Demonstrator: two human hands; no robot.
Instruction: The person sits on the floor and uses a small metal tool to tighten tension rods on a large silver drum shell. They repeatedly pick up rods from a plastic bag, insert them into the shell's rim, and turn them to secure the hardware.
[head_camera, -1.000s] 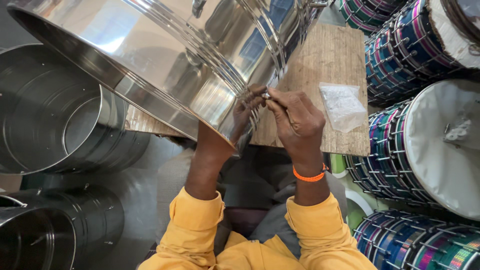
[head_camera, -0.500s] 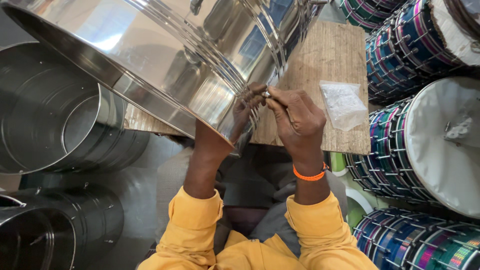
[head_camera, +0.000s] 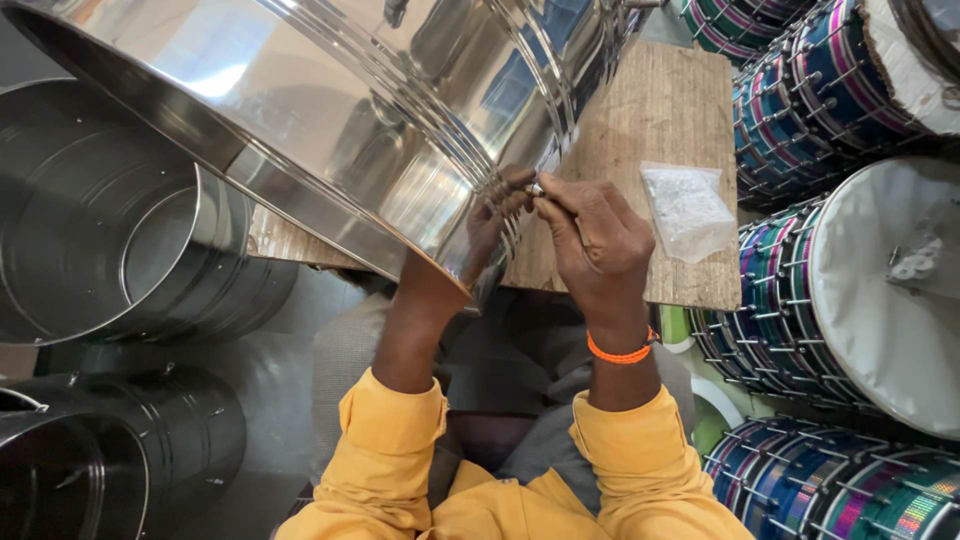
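A large shiny steel drum shell (head_camera: 330, 130) lies tilted on a wooden board (head_camera: 650, 120) in front of me. My left hand (head_camera: 497, 210) reaches inside the shell's open end, fingers pressed against its wall near the rim. My right hand (head_camera: 590, 240), with an orange band on the wrist, is outside the shell and pinches a small metal fastener (head_camera: 536, 188) against the wall, right opposite my left fingers. Yellow sleeves cover both forearms.
A clear plastic bag of small parts (head_camera: 688, 208) lies on the board to the right. Bare steel shells (head_camera: 100, 240) stand on the left and lower left (head_camera: 90, 460). Finished drums with coloured sides and white heads (head_camera: 860, 290) are stacked along the right.
Both hands stay at the same spot on the shell's rim; my right fingers have shifted only slightly on the fastener.
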